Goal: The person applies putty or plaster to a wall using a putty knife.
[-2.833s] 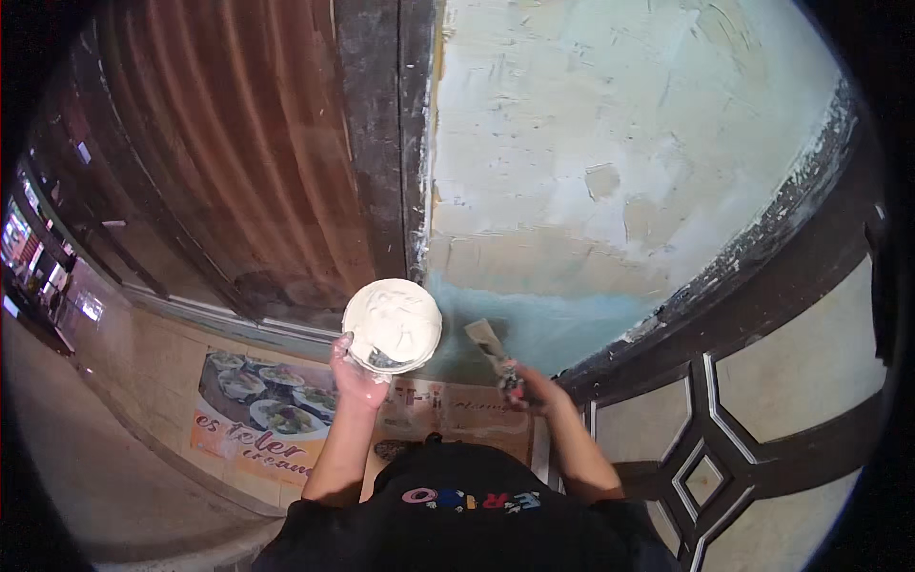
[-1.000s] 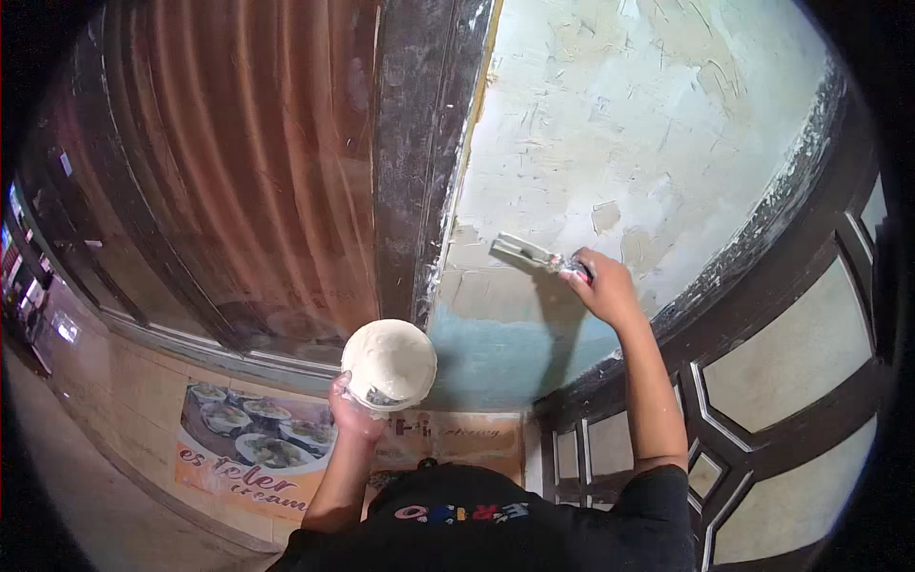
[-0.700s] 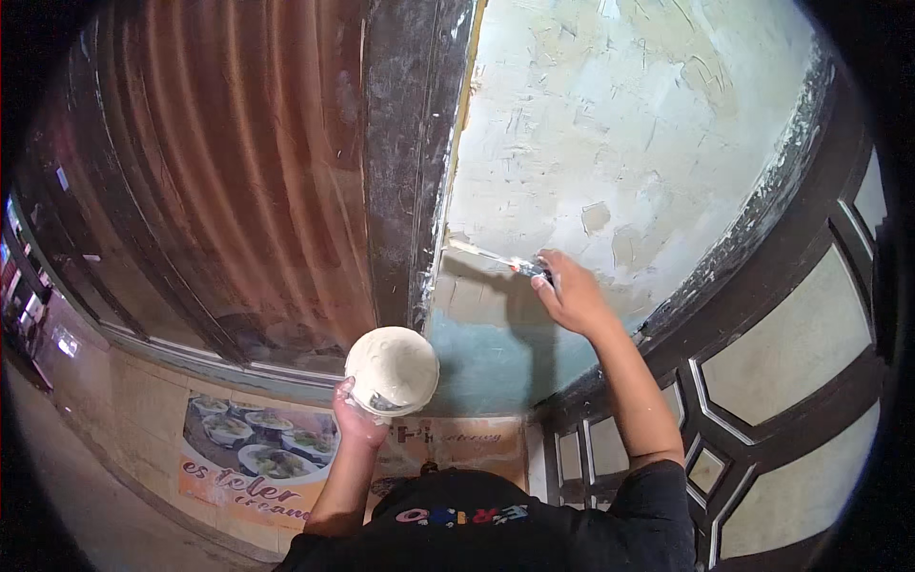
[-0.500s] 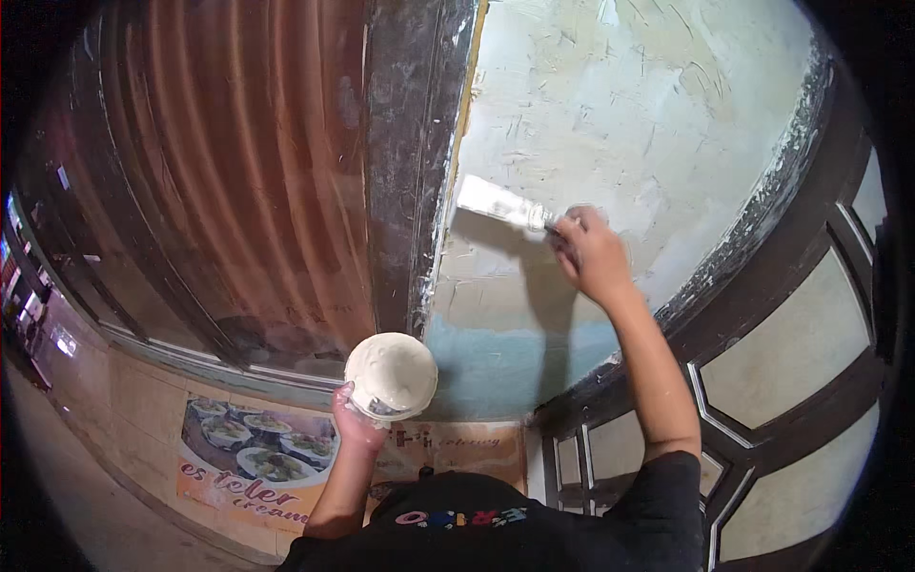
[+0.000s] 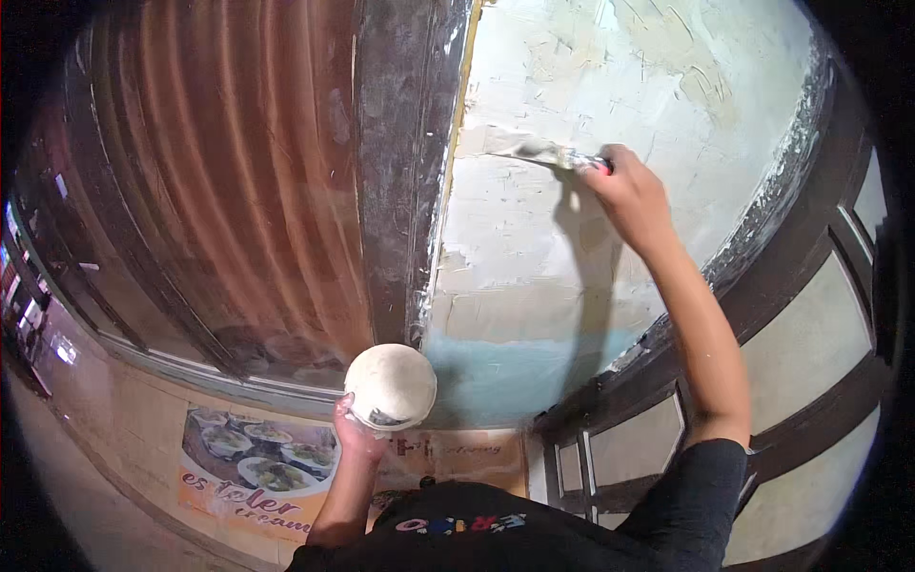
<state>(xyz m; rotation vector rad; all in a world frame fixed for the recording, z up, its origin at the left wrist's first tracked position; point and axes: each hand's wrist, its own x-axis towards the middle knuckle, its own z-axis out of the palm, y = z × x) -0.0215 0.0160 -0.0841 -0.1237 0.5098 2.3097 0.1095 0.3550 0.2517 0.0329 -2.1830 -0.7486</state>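
Note:
In my right hand (image 5: 629,195) is a putty knife (image 5: 558,155), its fingers wrapped round the handle. The blade lies against the wall (image 5: 515,224), close to the wall's left edge, with some white paste on it. Fresh white filler coats much of the wall in uneven strokes, and beige and pale blue patches show lower down. My left hand (image 5: 359,429) grips a round bowl (image 5: 391,381) of off-white filler from below and the side. White smears mark the fingers of that hand. The bowl is held low, in front of the dark post.
A dark wooden post (image 5: 400,181) borders the wall at left, beside a window with a reddish-brown curtain (image 5: 229,181). Dark framed panelling (image 5: 791,324) stands close on the right. Below left, a food banner (image 5: 253,462) hangs on the tiled base.
My right hand has moved up and to the right with the putty knife. White filler now covers more of the wall beside the left edge. The bowl has barely moved.

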